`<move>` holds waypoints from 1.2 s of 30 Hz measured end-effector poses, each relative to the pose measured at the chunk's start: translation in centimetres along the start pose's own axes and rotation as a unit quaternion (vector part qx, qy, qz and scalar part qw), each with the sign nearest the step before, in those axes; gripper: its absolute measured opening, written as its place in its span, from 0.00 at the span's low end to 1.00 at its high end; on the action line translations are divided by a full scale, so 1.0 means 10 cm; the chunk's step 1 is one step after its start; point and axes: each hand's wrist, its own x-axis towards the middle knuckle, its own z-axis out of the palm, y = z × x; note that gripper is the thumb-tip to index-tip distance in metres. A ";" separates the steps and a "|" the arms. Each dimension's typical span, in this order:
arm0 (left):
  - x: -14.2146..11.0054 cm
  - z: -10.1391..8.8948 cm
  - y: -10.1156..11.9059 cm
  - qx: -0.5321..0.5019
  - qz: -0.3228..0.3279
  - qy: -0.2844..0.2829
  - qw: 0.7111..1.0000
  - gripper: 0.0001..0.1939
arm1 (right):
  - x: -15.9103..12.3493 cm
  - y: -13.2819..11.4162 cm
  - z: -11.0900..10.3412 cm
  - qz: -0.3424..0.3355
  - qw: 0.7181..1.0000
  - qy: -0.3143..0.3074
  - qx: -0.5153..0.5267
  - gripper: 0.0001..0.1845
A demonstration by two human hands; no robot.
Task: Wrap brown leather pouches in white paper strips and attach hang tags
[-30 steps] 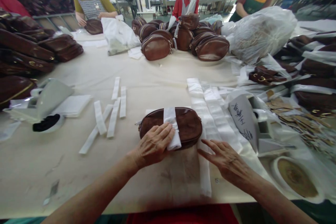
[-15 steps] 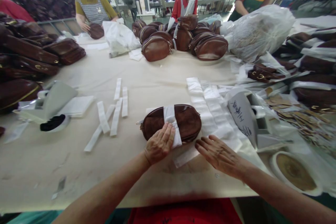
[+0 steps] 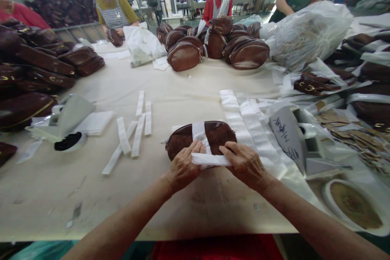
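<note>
An oval brown pouch bag point(image 3: 221, 134) lies on the table before me, with a white band point(image 3: 198, 130) wrapped around its middle. My left hand point(image 3: 187, 164) is closed over the band, its fingers together and pressing it to the near side of the bag. Between my hands stretches a separate thin white strip point(image 3: 213, 159), its left end over my left fingertips. My right hand point(image 3: 243, 162) pinches that strip's right end, beside the bag's near right edge. My hands hide the bag's lower front.
Loose white strips point(image 3: 138, 134) lie to the left, near a tape dispenser point(image 3: 67, 118). Wider white strips point(image 3: 233, 113) and another dispenser point(image 3: 284, 134) are on the right, with a tape roll point(image 3: 355, 203). Brown bags point(image 3: 185, 55) are piled at the back; several people stand beyond.
My right hand has moved up and left to the bag, lifting a white strip from the table across its near side. My left hand stays on the band.
</note>
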 end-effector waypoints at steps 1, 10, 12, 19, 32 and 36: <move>0.01 0.00 0.00 0.000 0.002 -0.003 1.000 0.17 | 0.00 -0.01 0.03 0.006 1.000 -0.011 -0.005 0.11; -0.01 0.10 0.03 0.068 0.032 0.018 0.997 0.14 | 0.00 -0.20 0.33 0.044 0.996 0.045 -0.068 0.13; -0.03 0.13 0.03 0.069 0.029 0.027 0.997 0.14 | 0.04 -0.19 0.27 0.053 0.998 0.026 -0.037 0.13; -0.06 0.16 0.01 0.075 0.030 0.009 0.997 0.15 | -0.06 -0.11 -0.58 0.380 0.839 0.109 0.374 0.13; -0.02 0.09 -0.15 0.000 0.038 -0.061 0.997 0.25 | -0.02 -0.81 0.03 0.657 0.313 0.032 0.685 0.23; 0.07 -0.05 -0.20 -0.048 0.027 -0.132 0.990 0.27 | 0.14 -0.86 0.15 0.606 0.274 0.016 0.746 0.19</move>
